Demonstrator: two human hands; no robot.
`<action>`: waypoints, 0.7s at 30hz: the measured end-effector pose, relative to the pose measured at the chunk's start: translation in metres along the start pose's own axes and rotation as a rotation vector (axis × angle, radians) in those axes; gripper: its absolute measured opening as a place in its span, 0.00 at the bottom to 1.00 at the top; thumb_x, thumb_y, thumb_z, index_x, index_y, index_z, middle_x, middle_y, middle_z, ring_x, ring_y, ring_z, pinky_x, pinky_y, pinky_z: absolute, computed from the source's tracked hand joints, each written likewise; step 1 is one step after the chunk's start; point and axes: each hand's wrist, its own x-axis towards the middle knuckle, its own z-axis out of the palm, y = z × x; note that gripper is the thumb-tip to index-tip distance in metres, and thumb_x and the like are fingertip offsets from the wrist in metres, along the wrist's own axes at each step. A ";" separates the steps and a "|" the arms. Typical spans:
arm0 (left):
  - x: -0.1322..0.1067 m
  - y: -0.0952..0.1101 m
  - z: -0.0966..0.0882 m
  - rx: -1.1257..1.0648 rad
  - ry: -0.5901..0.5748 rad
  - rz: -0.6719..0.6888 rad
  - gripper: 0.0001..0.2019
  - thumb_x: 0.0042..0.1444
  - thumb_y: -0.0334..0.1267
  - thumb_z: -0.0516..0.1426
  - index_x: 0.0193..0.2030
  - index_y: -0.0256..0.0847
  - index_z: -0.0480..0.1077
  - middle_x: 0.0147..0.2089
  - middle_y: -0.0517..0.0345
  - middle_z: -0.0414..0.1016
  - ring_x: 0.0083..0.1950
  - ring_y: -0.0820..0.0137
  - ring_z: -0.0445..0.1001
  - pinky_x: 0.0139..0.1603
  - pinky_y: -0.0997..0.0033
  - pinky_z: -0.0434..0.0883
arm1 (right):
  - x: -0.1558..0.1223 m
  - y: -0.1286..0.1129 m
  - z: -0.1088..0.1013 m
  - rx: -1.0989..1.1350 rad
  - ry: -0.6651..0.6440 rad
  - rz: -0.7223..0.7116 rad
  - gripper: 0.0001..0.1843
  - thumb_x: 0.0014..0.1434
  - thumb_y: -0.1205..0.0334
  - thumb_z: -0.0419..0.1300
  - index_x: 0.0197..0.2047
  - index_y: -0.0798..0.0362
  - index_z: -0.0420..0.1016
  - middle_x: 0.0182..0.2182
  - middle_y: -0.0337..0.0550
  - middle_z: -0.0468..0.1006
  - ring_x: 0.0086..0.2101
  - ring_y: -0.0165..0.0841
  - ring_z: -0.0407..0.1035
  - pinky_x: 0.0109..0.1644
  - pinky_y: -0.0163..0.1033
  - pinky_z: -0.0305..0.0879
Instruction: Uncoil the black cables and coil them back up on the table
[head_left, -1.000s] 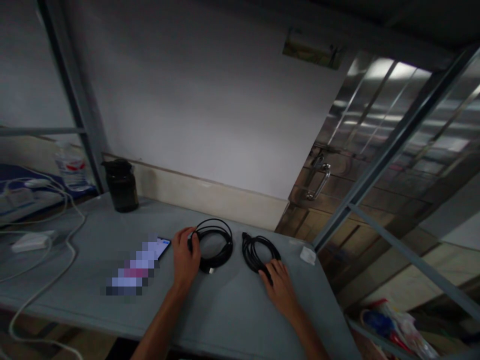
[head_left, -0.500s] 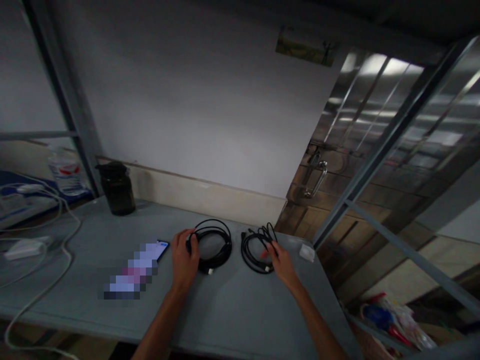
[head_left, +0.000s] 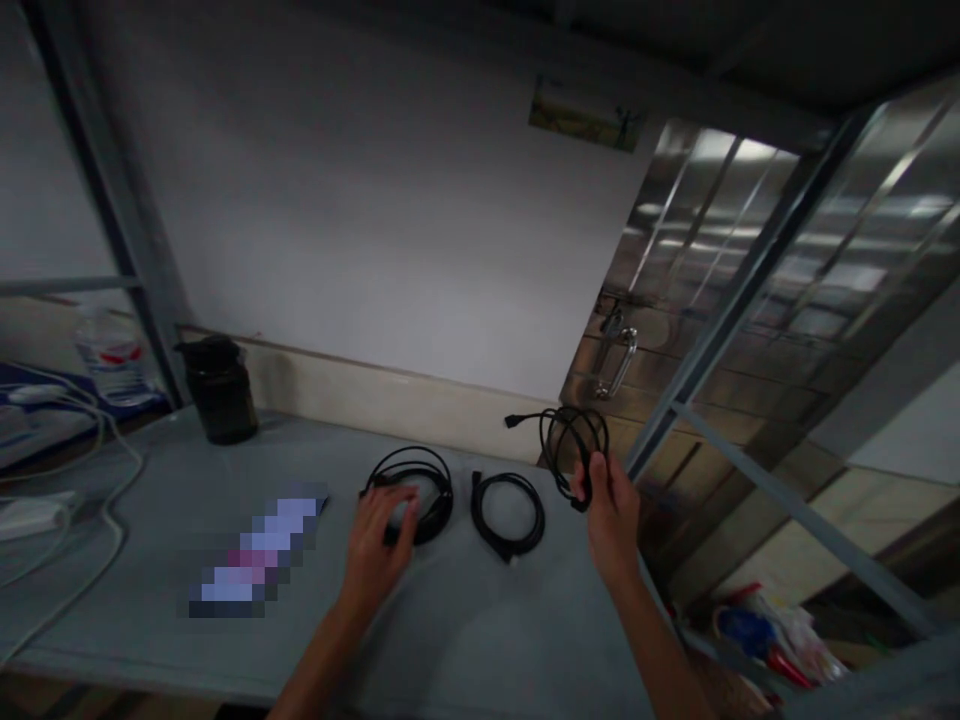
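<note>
My right hand (head_left: 609, 512) is closed around a coiled black cable (head_left: 571, 440) and holds it up above the grey table (head_left: 465, 620), one plug end sticking out to the left. Below it a second black cable coil (head_left: 507, 514) lies flat on the table. My left hand (head_left: 379, 548) rests with fingers spread on a third, thicker black coil (head_left: 417, 478) at the table's middle.
A phone (head_left: 259, 560) lies left of my left hand. A dark jar (head_left: 217, 388) and a water bottle (head_left: 109, 352) stand at the back left by a metal post. White cables (head_left: 67, 500) trail at far left. A metal door and bags are on the right.
My right hand has lifted one thin coil off the table, up and to the right, leaving another coil lying there. My left hand slid lower on the thick coil and spread.
</note>
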 end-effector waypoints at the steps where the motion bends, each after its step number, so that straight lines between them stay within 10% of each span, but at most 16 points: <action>1: -0.007 0.020 0.001 -0.092 -0.063 -0.070 0.12 0.69 0.52 0.63 0.49 0.49 0.83 0.50 0.47 0.87 0.54 0.50 0.83 0.66 0.45 0.75 | -0.008 -0.010 0.002 0.001 -0.024 -0.002 0.30 0.78 0.32 0.55 0.44 0.52 0.75 0.30 0.38 0.73 0.27 0.29 0.64 0.33 0.34 0.65; 7: -0.033 0.121 0.007 -0.735 -0.158 -0.679 0.30 0.65 0.60 0.68 0.68 0.48 0.80 0.62 0.43 0.86 0.65 0.48 0.83 0.70 0.48 0.76 | -0.094 -0.037 0.022 -0.107 -0.336 -0.093 0.21 0.80 0.44 0.57 0.45 0.50 0.81 0.33 0.41 0.80 0.33 0.33 0.75 0.39 0.34 0.73; 13: -0.030 0.118 -0.024 -0.844 -0.179 -0.917 0.33 0.53 0.57 0.76 0.58 0.38 0.83 0.50 0.41 0.89 0.50 0.50 0.89 0.54 0.53 0.84 | -0.163 -0.037 0.023 -0.017 -0.684 -0.010 0.20 0.83 0.49 0.53 0.52 0.47 0.83 0.46 0.45 0.87 0.47 0.36 0.83 0.56 0.35 0.77; 21: -0.026 0.081 -0.114 -0.688 -0.148 -0.824 0.35 0.58 0.56 0.72 0.66 0.37 0.78 0.52 0.40 0.89 0.47 0.49 0.90 0.56 0.51 0.85 | -0.115 -0.026 -0.058 -0.128 -0.187 0.103 0.28 0.78 0.35 0.55 0.42 0.49 0.82 0.31 0.45 0.82 0.34 0.38 0.79 0.44 0.42 0.78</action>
